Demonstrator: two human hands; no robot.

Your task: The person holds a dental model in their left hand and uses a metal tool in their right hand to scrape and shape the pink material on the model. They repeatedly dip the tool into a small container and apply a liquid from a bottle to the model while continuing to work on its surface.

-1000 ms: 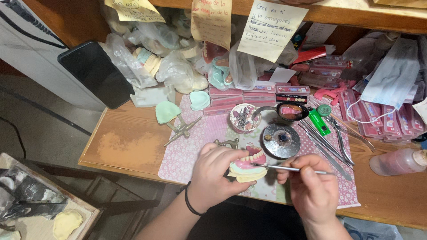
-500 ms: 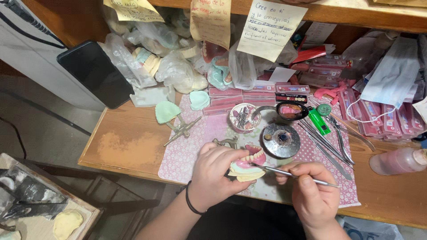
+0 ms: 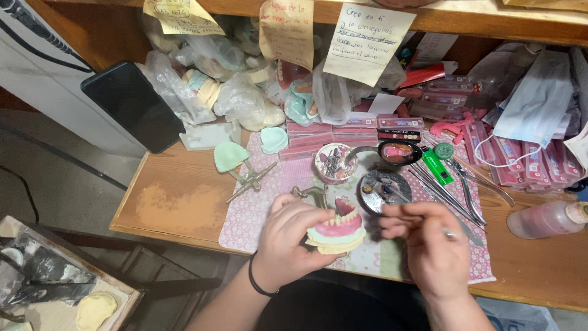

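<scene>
While the left hand (image 3: 288, 242) clamps the stiff, probably fragile denture model (image 3: 337, 232) by its base, the right hand (image 3: 429, 245) pinches a thin tool (image 3: 450, 233).

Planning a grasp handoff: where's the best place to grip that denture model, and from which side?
Grip the denture model by its pale plaster base, from the left and beneath, as the left hand does. The pink wax and teeth face up and right toward the instrument in the right hand, so that side should probably stay clear.
</scene>
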